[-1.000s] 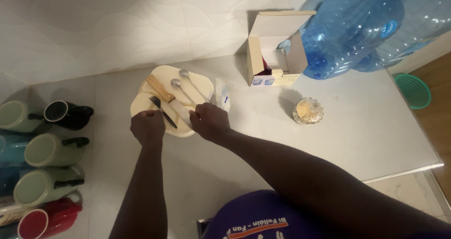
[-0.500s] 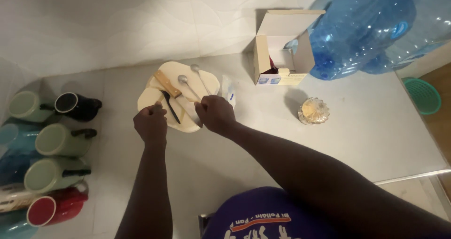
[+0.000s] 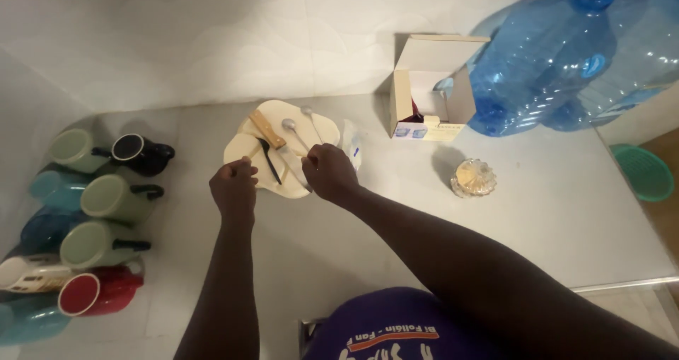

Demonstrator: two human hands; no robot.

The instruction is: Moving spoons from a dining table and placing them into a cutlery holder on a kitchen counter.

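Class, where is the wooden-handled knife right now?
In the head view, the wooden-handled knife lies on the cream plate, left of two spoons, just beyond both hands.

— What lies right of the hands?
— An open cardboard box up against the wall, big blue water bottles beside it, a small glass jar nearer, and a green basket off the tabletop's edge.
— And to the left?
— Mugs on their sides: green, black, blue, red.
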